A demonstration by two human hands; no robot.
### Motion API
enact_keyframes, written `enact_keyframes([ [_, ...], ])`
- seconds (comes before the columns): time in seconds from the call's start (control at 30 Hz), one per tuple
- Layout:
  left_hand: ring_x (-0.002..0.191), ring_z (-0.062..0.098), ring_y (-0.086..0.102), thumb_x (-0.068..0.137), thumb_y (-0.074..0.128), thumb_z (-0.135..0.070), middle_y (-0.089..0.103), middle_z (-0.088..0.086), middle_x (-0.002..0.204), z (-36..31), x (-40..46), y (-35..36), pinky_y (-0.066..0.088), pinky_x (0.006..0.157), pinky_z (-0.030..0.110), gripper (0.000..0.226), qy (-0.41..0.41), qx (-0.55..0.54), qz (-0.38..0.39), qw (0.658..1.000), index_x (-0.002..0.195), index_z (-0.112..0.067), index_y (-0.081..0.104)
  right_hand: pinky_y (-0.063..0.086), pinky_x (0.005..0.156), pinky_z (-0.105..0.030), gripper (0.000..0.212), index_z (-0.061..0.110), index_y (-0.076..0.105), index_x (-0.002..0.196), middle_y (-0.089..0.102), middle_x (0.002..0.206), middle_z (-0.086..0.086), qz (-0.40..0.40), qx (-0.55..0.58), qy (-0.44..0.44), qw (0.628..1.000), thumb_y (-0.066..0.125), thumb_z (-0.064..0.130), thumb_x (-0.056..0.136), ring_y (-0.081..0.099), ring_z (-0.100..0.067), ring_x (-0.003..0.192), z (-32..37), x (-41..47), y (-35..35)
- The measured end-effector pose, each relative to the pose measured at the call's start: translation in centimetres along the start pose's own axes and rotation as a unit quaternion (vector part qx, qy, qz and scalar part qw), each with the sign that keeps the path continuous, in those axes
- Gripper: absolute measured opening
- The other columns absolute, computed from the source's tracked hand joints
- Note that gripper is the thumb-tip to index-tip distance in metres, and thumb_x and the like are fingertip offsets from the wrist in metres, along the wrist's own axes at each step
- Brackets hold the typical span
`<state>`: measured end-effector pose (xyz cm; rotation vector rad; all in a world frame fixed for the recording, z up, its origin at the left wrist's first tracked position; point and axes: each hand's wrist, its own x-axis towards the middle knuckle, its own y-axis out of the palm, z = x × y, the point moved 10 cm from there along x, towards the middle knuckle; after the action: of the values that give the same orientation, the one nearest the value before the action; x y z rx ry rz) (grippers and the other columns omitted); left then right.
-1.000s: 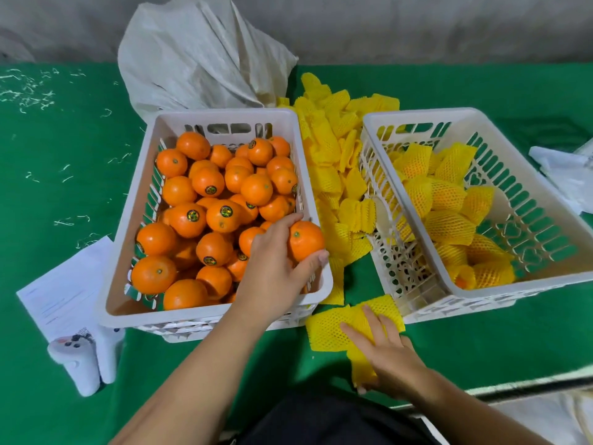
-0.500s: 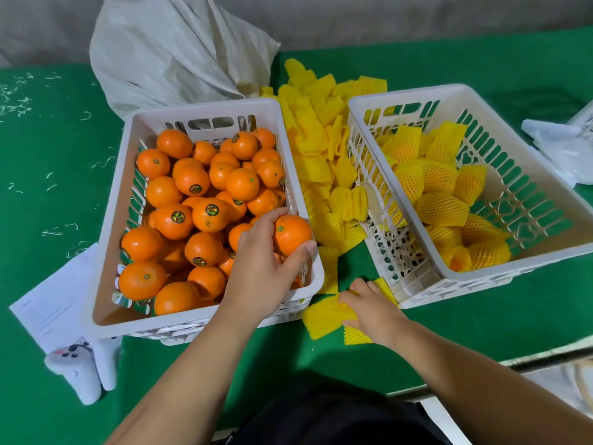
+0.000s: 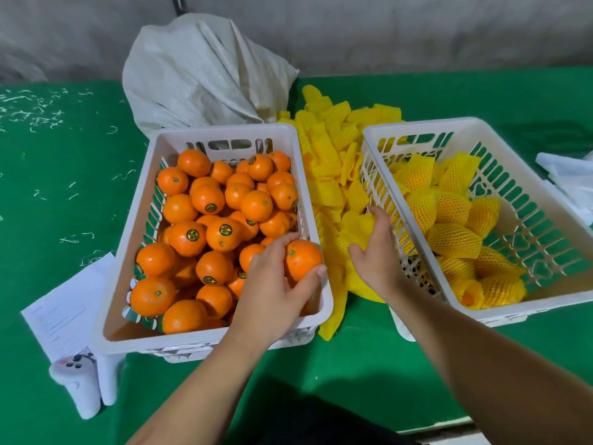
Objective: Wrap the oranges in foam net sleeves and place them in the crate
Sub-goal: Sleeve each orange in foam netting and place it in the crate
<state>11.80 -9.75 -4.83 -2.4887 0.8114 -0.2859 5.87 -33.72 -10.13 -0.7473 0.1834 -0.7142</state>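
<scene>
The left hand (image 3: 276,284) grips an orange (image 3: 301,259) at the near right corner of the full left crate (image 3: 134,220), while the right hand (image 3: 377,252) closes on a yellow foam sleeve (image 3: 356,224) between it and the right crate (image 3: 545,194) of wrapped oranges (image 3: 449,220).

My left hand (image 3: 276,281): arm stretched forward, palm down, fingers curled in a grasp | my right hand (image 3: 375,252): arm angled inward, fingers bent, pinching, thumb toward left.
</scene>
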Motion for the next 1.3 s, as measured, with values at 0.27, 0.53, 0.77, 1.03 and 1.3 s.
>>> enact_keyframes([
  [0.27, 0.122, 0.004, 0.059, 0.081, 0.069, -0.074, 0.053, -0.026, 0.138, -0.9, -0.1, 0.2, 0.053, 0.097, 0.029, 0.075, -0.017, -0.110, 0.004, 0.994, 0.147, -0.050, 0.042, 0.045, 0.104, -0.029, 0.055, 0.025, 0.040, 0.150, 0.052, 0.135, 0.026, -0.068, 0.194, 0.120, 0.971, 0.060, 0.042, 0.101, 0.048, -0.005, 0.133, 5.0, -3.3, -2.4],
  [0.53, 0.106, 0.017, 0.072, 0.079, 0.073, -0.063, 0.074, -0.003, 0.123, 0.1, 0.3, 0.4, 0.058, 0.083, 0.030, 0.060, -0.118, -0.383, 0.007, 0.916, 0.131, -0.032, 0.067, 0.049, 0.094, -0.028, 0.126, 0.040, 0.026, 0.160, 0.031, 0.164, 0.013, 0.116, 0.368, 0.162, 0.908, 0.051, 0.104, 0.054, 0.040, -0.008, 0.138, 8.2, -7.1, 1.8],
  [0.77, 0.085, 0.023, 0.067, 0.079, 0.070, -0.062, 0.070, 0.015, 0.122, 0.7, 0.1, 0.2, 0.055, 0.069, 0.036, 0.065, -0.152, -0.507, 0.004, 0.849, 0.131, -0.022, 0.068, 0.058, 0.065, -0.023, 0.043, 0.049, 0.065, 0.104, 0.072, 0.103, 0.020, 0.137, 0.336, 0.023, 0.932, 0.051, 0.083, 0.083, 0.071, -0.002, 0.089, 12.6, -6.6, 2.2],
  [1.03, 0.064, 0.019, 0.063, 0.061, 0.082, -0.066, 0.074, 0.008, 0.098, 1.9, -0.9, -1.5, 0.052, 0.052, 0.029, 0.064, -0.159, -0.605, 0.003, 0.780, 0.103, -0.018, 0.080, 0.050, 0.058, -0.051, 0.077, 0.020, 0.064, 0.092, 0.057, 0.065, -0.005, 0.061, 0.251, -0.024, 0.966, 0.024, 0.085, 0.092, 0.057, -0.017, 0.058, 14.6, -6.3, 4.0],
  [1.3, 0.078, 0.021, 0.069, 0.054, 0.091, -0.072, 0.075, 0.009, 0.107, 1.2, -1.2, -1.8, 0.050, 0.052, 0.029, 0.071, -0.106, -0.535, 0.069, 0.835, 0.106, -0.025, 0.082, 0.052, 0.069, -0.052, 0.071, 0.021, 0.062, 0.082, 0.062, 0.073, -0.006, 0.092, 0.241, -0.030, 0.966, 0.028, 0.082, 0.094, 0.064, -0.023, 0.074, 14.4, -6.4, 4.5],
])
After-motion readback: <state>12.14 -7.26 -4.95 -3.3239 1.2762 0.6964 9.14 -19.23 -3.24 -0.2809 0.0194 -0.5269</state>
